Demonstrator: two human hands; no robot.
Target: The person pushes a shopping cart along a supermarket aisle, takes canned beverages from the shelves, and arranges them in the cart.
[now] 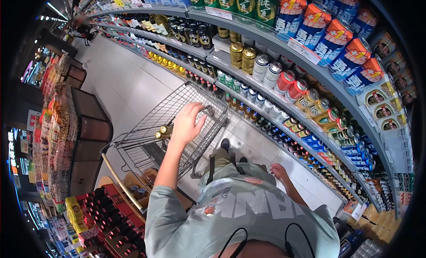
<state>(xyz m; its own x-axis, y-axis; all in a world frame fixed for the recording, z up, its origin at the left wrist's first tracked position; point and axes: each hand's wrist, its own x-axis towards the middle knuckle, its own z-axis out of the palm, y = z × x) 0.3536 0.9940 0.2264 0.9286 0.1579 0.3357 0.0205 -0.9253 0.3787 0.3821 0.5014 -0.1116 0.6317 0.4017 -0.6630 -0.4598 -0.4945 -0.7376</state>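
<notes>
My left hand (pixel 188 122) is stretched out over the wire shopping cart (pixel 146 105), its fingers apart and nothing in them. Gold-topped cans (pixel 164 132) lie in the cart, just left of my wrist. Down by my right side is my right hand (pixel 278 171), with its fingers partly curled; whether it holds anything is too small to tell. Beyond the cart, on the lower shelves, stand gold cans (pixel 242 55), white cans (pixel 267 71) and red cans (pixel 290 84).
Long curved shelves (pixel 266 32) of drinks run along the right, with big blue and orange cans (pixel 310 25) on top. Stacked red crates of bottles (pixel 104 218) stand at the lower left. Display bins (pixel 91 116) line the left. The cart's handle (pixel 122 182) points toward the crates.
</notes>
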